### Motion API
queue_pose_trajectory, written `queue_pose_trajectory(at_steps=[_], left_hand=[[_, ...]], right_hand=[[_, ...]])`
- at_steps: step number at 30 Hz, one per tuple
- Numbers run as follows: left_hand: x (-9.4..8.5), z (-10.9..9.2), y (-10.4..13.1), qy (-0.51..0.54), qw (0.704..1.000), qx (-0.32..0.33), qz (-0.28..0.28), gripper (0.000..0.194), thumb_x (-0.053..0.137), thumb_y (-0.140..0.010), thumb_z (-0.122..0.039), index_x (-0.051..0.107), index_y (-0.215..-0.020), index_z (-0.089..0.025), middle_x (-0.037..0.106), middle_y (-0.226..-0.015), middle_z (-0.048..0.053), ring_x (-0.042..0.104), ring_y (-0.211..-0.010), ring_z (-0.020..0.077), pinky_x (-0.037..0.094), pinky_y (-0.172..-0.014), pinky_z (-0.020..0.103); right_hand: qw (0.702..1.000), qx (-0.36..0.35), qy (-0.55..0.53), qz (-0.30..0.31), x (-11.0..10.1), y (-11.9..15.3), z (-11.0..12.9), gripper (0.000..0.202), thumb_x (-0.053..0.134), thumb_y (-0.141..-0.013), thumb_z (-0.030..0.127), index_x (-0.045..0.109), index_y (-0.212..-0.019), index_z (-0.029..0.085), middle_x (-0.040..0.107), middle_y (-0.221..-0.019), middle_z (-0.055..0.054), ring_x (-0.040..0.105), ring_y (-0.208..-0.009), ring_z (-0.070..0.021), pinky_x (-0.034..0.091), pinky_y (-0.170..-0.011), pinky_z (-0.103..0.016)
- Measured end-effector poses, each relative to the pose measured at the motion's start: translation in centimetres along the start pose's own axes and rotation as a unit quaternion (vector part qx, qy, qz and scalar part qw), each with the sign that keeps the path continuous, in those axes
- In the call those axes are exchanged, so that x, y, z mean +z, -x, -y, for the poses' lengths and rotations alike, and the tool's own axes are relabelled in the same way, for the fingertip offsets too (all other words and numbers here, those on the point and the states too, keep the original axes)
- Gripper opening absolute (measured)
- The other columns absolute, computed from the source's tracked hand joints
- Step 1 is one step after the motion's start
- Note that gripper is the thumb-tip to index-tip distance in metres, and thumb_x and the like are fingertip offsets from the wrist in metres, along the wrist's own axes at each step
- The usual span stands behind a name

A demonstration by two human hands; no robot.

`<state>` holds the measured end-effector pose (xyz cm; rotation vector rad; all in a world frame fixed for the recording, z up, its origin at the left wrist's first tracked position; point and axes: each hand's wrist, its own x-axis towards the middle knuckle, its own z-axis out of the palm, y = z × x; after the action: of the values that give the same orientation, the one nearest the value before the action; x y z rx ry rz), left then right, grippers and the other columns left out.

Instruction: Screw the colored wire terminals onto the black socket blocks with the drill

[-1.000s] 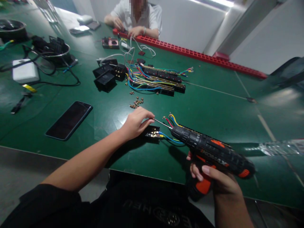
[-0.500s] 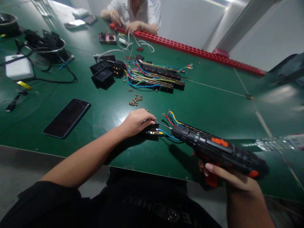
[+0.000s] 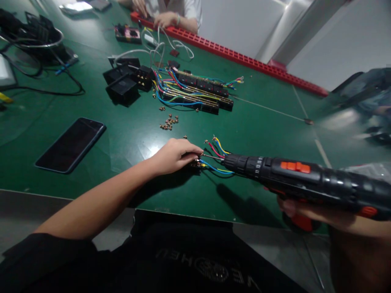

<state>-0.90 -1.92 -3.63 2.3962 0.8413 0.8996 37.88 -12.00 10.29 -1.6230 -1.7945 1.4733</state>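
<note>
Fingers of the right hand [image 3: 317,213] curl around the grip of a drill [image 3: 293,175], mostly hidden behind it; on the left hand [image 3: 172,156], thumb and forefinger meet at the tip of the bit [image 3: 214,157], and whether they also pinch something there is too small to tell. Beneath both spreads a green table [image 3: 131,130]. Along its far edge runs a red rail [image 3: 229,51], with another person's hands [image 3: 166,19] near its left end. The drill is held roughly level over the right side of the table, nose pointing left. Toward the middle back, black strips [image 3: 207,86] strung with coloured wires [image 3: 171,87] lie side by side, black boxes [image 3: 124,87] just to their left. At left lies a dark phone [image 3: 71,144]. Under the left hand is another strip [image 3: 195,163], largely covered; blue and yellow leads [image 3: 218,170] run from its end toward the drill. Smallest are brass-coloured screws [image 3: 169,122], scattered between that hand and the wired strips.
</note>
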Motion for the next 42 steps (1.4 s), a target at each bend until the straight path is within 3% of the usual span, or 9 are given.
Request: queue_pose_trajectory(at_steps=[5, 10, 15, 20, 28, 37, 42], left_hand=[[0.1, -0.9, -0.1, 0.015, 0.998, -0.039, 0.040, 0.025, 0.058, -0.100, -0.029, 0.076, -0.116, -0.024, 0.079, -0.109, 0.007, 0.066, -0.113, 0.0254, 0.047, -0.100, 0.044], [0.1, -1.1, -0.1, 0.019, 0.995, -0.074, 0.069, 0.025, 0.058, -0.099, -0.033, 0.074, -0.118, -0.026, 0.076, -0.120, 0.007, 0.059, -0.124, 0.0288, 0.036, -0.108, 0.053], [0.0, -1.3, 0.1, -0.022, 0.995, -0.069, 0.067, 0.034, 0.074, -0.089, -0.045, 0.074, -0.119, -0.027, 0.058, -0.150, 0.010, 0.043, -0.139, 0.0374, 0.032, -0.111, 0.060], [0.3, -1.1, 0.4, -0.072, 0.992, -0.048, 0.092, 0.043, 0.077, -0.086, -0.050, 0.071, -0.123, -0.027, 0.049, -0.158, 0.012, 0.034, -0.144, 0.0414, 0.028, -0.112, 0.065], [0.5, -1.0, 0.5, -0.157, 0.980, -0.004, 0.121, 0.035, 0.071, -0.090, -0.043, 0.069, -0.118, -0.022, 0.049, -0.159, 0.013, 0.035, -0.144, 0.0422, 0.029, -0.111, 0.065], [0.9, -0.5, 0.7, -0.168, 0.980, 0.008, 0.104, 0.032, 0.069, -0.090, -0.037, 0.067, -0.120, -0.024, 0.050, -0.155, 0.014, 0.037, -0.141, 0.0398, 0.034, -0.112, 0.061], [1.1, -0.4, 0.8, -0.150, 0.984, 0.001, 0.094, 0.032, 0.069, -0.090, -0.037, 0.067, -0.119, -0.023, 0.054, -0.146, 0.015, 0.039, -0.138, 0.0379, 0.036, -0.113, 0.058]], right_hand=[[0.998, 0.001, 0.052, 0.034, -0.5, -0.2, 2.0, 0.023, 0.083, -0.076, 0.023, 0.075, -0.098, 0.026, 0.076, -0.078, -0.006, 0.075, -0.063, -0.0207, 0.063, -0.053, -0.024], [0.999, 0.017, 0.029, 0.022, -0.5, -0.6, 0.8, 0.033, 0.083, -0.079, 0.028, 0.076, -0.110, 0.027, 0.076, -0.078, -0.005, 0.074, -0.061, -0.0206, 0.062, -0.051, -0.024], [0.998, 0.047, 0.027, -0.018, -0.3, -0.7, -0.4, 0.022, 0.086, -0.076, 0.035, 0.080, -0.093, 0.023, 0.075, -0.075, -0.007, 0.073, -0.062, -0.0203, 0.065, -0.056, -0.026], [0.999, 0.028, 0.018, 0.000, 0.0, -1.4, -0.1, 0.020, 0.086, -0.077, 0.035, 0.078, -0.090, 0.022, 0.073, -0.071, -0.005, 0.073, -0.063, -0.0179, 0.065, -0.058, -0.023], [0.997, 0.003, 0.022, 0.077, -0.2, -3.2, 0.2, 0.021, 0.080, -0.084, 0.037, 0.078, -0.090, 0.018, 0.073, -0.070, -0.006, 0.074, -0.063, -0.0173, 0.064, -0.058, -0.021], [0.985, 0.084, 0.086, 0.120, -1.5, -4.8, 4.8, 0.038, 0.082, -0.079, 0.052, 0.079, -0.091, 0.015, 0.075, -0.077, -0.011, 0.074, -0.069, -0.0190, 0.064, -0.061, -0.022], [0.974, 0.113, 0.115, 0.161, -2.4, -5.4, 5.3, 0.041, 0.080, -0.082, 0.049, 0.078, -0.104, 0.015, 0.075, -0.084, -0.011, 0.073, -0.071, -0.0184, 0.064, -0.065, -0.025]])
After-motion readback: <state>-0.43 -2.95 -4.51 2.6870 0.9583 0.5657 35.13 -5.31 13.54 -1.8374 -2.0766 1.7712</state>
